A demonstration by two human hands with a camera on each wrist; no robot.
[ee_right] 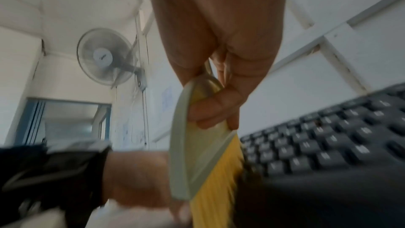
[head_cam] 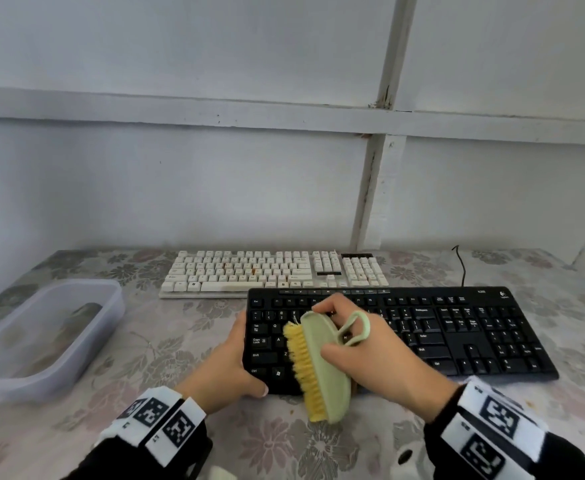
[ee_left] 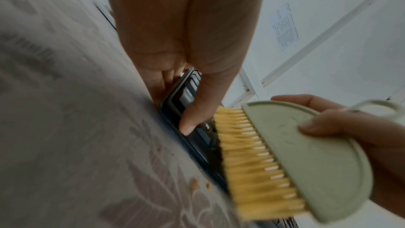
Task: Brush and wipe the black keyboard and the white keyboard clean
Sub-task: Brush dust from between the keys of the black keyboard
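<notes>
The black keyboard (head_cam: pixel 457 334) lies near me on the flowered tablecloth. My left hand (head_cam: pixel 228 362) grips its left end, thumb on the front corner (ee_left: pixel 188 124). My right hand (head_cam: pixel 363 344) holds a pale green scrubbing brush (head_cam: pixel 322 368) with yellow bristles (head_cam: pixel 301 368) tilted over the keyboard's left keys, the bristles facing left. The brush (ee_left: pixel 306 159) and the black keyboard (ee_left: pixel 197 138) show close up in the left wrist view. In the right wrist view my fingers (ee_right: pixel 214 108) curl round the brush (ee_right: pixel 181 145) beside the black keys (ee_right: pixel 328 136). The white keyboard (head_cam: pixel 273 271) lies behind, with brownish stains on some keys.
A translucent plastic tub (head_cam: pixel 38 334) holding something dark stands at the left of the table. A black cable (head_cam: pixel 462 265) runs up behind the keyboards at the right. Small orange crumbs (ee_left: pixel 195 182) lie on the cloth by the keyboard's front edge. The wall stands close behind.
</notes>
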